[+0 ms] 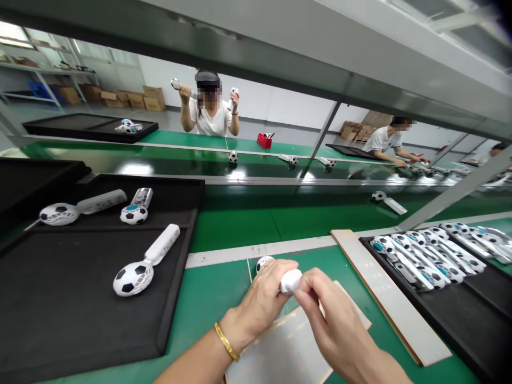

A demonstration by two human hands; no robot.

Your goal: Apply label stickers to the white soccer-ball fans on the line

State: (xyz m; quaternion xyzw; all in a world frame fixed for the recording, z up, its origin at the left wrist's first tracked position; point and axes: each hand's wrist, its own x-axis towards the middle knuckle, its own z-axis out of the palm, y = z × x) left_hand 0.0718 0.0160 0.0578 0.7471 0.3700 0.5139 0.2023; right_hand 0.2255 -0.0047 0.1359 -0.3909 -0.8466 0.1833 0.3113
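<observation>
White plastic piece (290, 281) sits pinched between both hands, above the green bench (208, 341) on the near side. The left hand (256, 304), a gold bangle (226, 341) at its wrist, curls its fingers (276, 274) closed around the piece's left end. The right hand (336, 320) grips the right end with bent fingertips (308, 288). A soccer-ball toy (264, 262) lies partly hidden behind the left fingers. Farther right stands a black tray (452, 314) of similar toys.

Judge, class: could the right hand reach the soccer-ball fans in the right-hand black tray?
Probably yes: only a flat pale board lies between the right hand and that tray, though it pinches a white piece.
</observation>
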